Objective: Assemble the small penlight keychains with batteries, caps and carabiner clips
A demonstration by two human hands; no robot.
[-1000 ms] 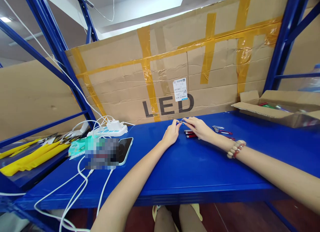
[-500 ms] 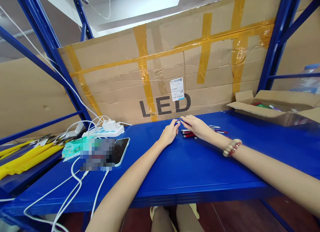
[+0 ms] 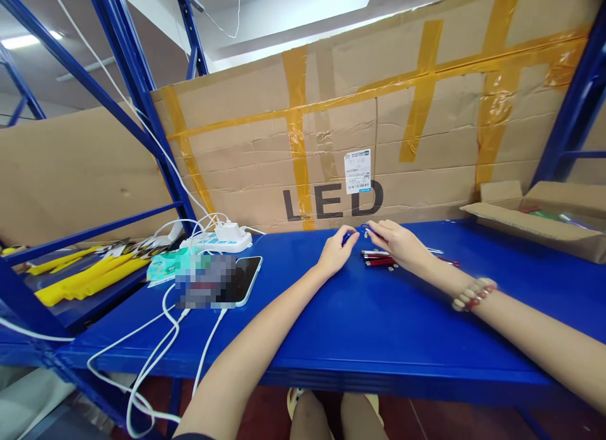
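Both my hands meet at the back of a blue shelf top (image 3: 369, 326), close to a cardboard sheet marked LED (image 3: 331, 143). My left hand (image 3: 337, 252) has its fingers pinched on a small blue part (image 3: 354, 234). My right hand (image 3: 400, 244), with a bead bracelet (image 3: 472, 294) on the wrist, pinches the other end of the same small piece. Just under my right hand lie a few red and silver pen-like sticks (image 3: 379, 259). More of them lie behind my right wrist (image 3: 445, 258).
A phone (image 3: 243, 279) and a white power strip (image 3: 222, 239) with white cables (image 3: 156, 358) lie at the left. Yellow strips (image 3: 76, 282) sit on the lower left shelf. An open cardboard box (image 3: 544, 219) stands at the right. Blue rack posts (image 3: 137, 93) frame both sides.
The camera has swung left, so everything sits further right in view. My hands stay together on the small part, the left fingers now a little apart from the right.
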